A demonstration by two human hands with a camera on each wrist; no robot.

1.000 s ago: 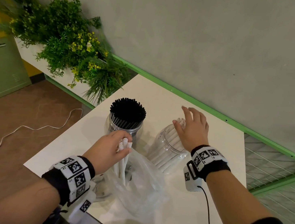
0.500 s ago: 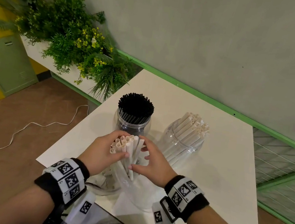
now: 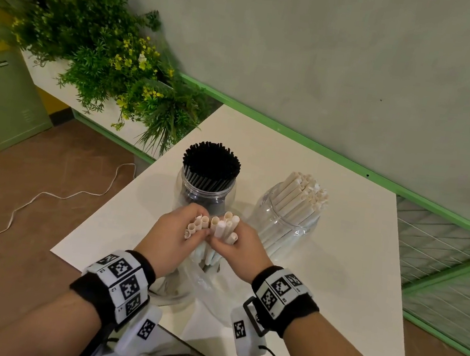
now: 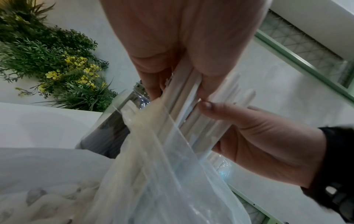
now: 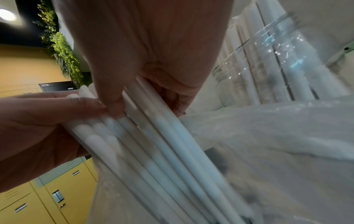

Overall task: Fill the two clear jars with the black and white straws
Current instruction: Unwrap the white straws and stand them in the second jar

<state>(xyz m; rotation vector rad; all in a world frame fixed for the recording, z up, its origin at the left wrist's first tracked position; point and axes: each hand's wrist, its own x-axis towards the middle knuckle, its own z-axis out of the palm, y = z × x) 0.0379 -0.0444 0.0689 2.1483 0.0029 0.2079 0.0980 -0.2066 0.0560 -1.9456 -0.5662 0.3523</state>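
Two clear jars stand on the white table (image 3: 344, 271). The left jar (image 3: 204, 193) is packed with black straws (image 3: 211, 164). The right jar (image 3: 284, 228) holds white straws (image 3: 303, 196) that lean to the right. In front of the jars both hands hold one upright bundle of white straws (image 3: 222, 230) (image 5: 153, 136). My left hand (image 3: 172, 238) grips its left side and my right hand (image 3: 240, 246) grips its right side. The bundle's lower ends sit inside a clear plastic bag (image 3: 198, 281) (image 4: 162, 181).
A planter of green plants (image 3: 103, 50) with yellow flowers runs along the wall to the left. A white cable (image 3: 44, 193) lies on the brown floor. A green-framed wire grid (image 3: 441, 267) is to the right of the table. Green and yellow lockers (image 3: 0, 99) stand at far left.
My right hand left the top of the white-straw jar and came back to join the left hand on the bundle. The bundle now stands higher out of the bag.
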